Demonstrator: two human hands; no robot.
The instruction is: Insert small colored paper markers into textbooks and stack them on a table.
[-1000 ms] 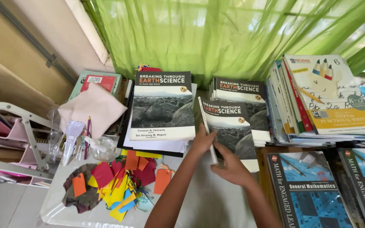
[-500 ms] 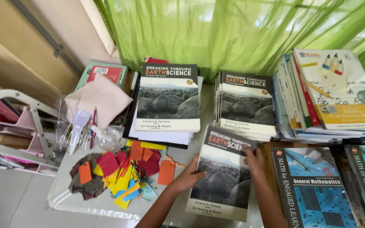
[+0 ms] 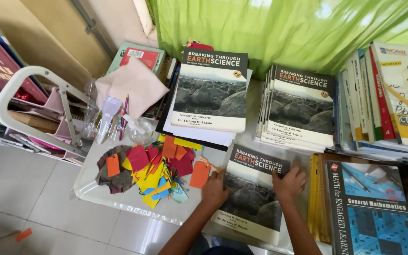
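Science textbook flat on white counter, both hands pressed on its cover.

Counter is crowded: behind the textbook stand two stacks of the same title, one tall stack at centre and a lower stack to its right. Mathematics books lie just beside the textbook's right edge, with mixed volumes leaning above them. As judged, the single copy is already off the stacks and laid down nearest the person; it remains closed. Left hand rests open, palm down, on the left edge of the cover; right hand lies with fingers curled loosely over the right part. Loose coloured paper tags are heaped just left of the textbook, one orange tag touching the left hand.
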